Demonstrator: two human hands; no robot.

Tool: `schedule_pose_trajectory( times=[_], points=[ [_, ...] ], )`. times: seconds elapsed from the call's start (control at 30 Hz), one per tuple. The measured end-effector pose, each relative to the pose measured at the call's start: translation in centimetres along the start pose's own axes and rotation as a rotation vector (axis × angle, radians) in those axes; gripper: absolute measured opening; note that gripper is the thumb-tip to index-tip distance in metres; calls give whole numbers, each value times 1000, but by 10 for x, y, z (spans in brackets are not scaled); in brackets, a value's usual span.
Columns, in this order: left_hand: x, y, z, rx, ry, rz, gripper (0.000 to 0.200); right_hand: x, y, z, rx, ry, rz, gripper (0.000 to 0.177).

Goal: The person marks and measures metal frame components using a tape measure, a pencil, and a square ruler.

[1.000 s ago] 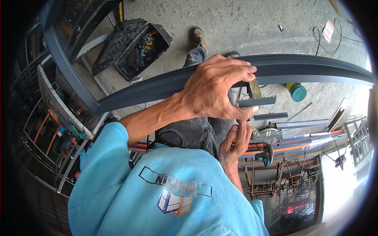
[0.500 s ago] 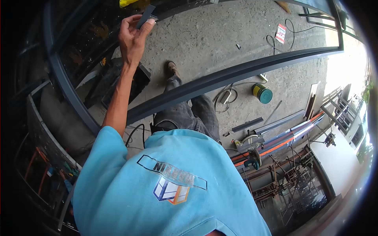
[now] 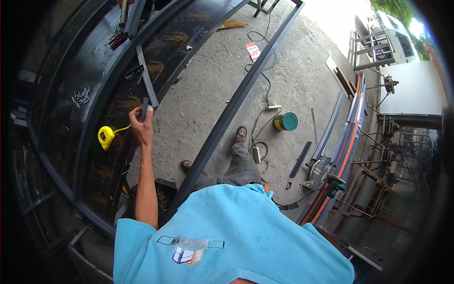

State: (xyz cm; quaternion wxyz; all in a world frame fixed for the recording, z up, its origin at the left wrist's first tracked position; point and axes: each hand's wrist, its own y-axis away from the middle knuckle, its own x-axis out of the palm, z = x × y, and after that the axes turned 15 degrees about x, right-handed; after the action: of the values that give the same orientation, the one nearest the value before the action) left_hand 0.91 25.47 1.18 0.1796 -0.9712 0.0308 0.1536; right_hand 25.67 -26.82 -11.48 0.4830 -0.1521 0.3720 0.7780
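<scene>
My left hand (image 3: 143,128) reaches forward over the near edge of a dark workbench (image 3: 101,163). Its fingers are closed on a short dark grey profile piece (image 3: 145,107), with the thumb along the right side. Against that piece, at the fingertips, lies the end of a long grey metal strip (image 3: 146,75). Left of the hand, a yellow tape measure (image 3: 106,137) rests with a short length of blade drawn out toward the wrist. My right hand is out of the picture.
A long dark frame bar (image 3: 241,92) crosses in front of my body. Screws (image 3: 82,97) and red-handled pliers (image 3: 118,40) lie on the bench. On the floor are a green-lidded bucket (image 3: 286,121), cables, a power strip (image 3: 257,155) and metal profiles (image 3: 328,125).
The view has turned, bringing more of the bench, the whole tape measure and the long strip into sight. My left hand still grips the short profile piece.
</scene>
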Motion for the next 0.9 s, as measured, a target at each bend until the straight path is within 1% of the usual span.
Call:
schedule_pose_trajectory(
  times=[0.07, 0.17, 0.2, 0.23, 0.27, 0.3, 0.33, 0.37, 0.43, 0.5, 0.53, 0.6, 0.63, 0.67, 0.73, 0.8, 0.9],
  points=[
    [29, 21, -12, -30, -39, 58, 40, 7, -29, 1, -3, -19, 25, 24],
    [75, 60, -28, -54, -11, 66, 40, 15, -89, 0, -14, -36, 90, 26],
    [88, 73, -39, -122, 3, 96, 41, 14, -111, -1, -18, -35, 121, 27],
    [107, 77, -51, -191, 15, 123, 41, 16, -139, -23, -22, -34, 155, 27],
    [125, 79, -62, -199, -16, 123, 41, 22, -159, -43, -16, -28, 191, 28],
    [139, 84, -75, -281, 15, 92, 42, 9, -165, -26, 8, -26, 221, 28],
    [151, 86, -86, -361, 51, 50, 43, -8, -183, -3, 244, -31, 250, 29],
    [163, 84, -93, -398, 53, 36, 42, -21, -208, 24, 465, -32, 272, 32],
    [183, 76, -111, -433, 28, 36, 41, -41, -244, 45, 504, -31, 337, 33],
    [193, 72, -123, -469, 1, 42, 41, -59, -276, 59, 567, -56, 443, 36],
    [197, 69, -126, -489, -7, 28, 40, -62, -288, 69, 573, -49, 457, 36],
    [200, 65, -126, -518, -25, 11, 40, -67, -308, 92, 591, -86, 386, 36],
    [197, 64, -124, -565, -7, -25, 40, -69, -314, 104, 602, -137, 414, 37],
    [195, 63, -124, -612, 10, -60, 39, -67, -317, 111, 616, -126, 423, 37],
    [196, 61, -121, -628, -23, -73, 39, -60, -320, 122, 612, -174, 462, 37],
    [196, 58, -110, -713, -41, -116, 40, -54, -316, 129, 626, -173, 478, 37],
    [209, 42, -95, -731, -35, -96, 40, -49, -305, 148, 691, -112, 489, 35]
  ],
)
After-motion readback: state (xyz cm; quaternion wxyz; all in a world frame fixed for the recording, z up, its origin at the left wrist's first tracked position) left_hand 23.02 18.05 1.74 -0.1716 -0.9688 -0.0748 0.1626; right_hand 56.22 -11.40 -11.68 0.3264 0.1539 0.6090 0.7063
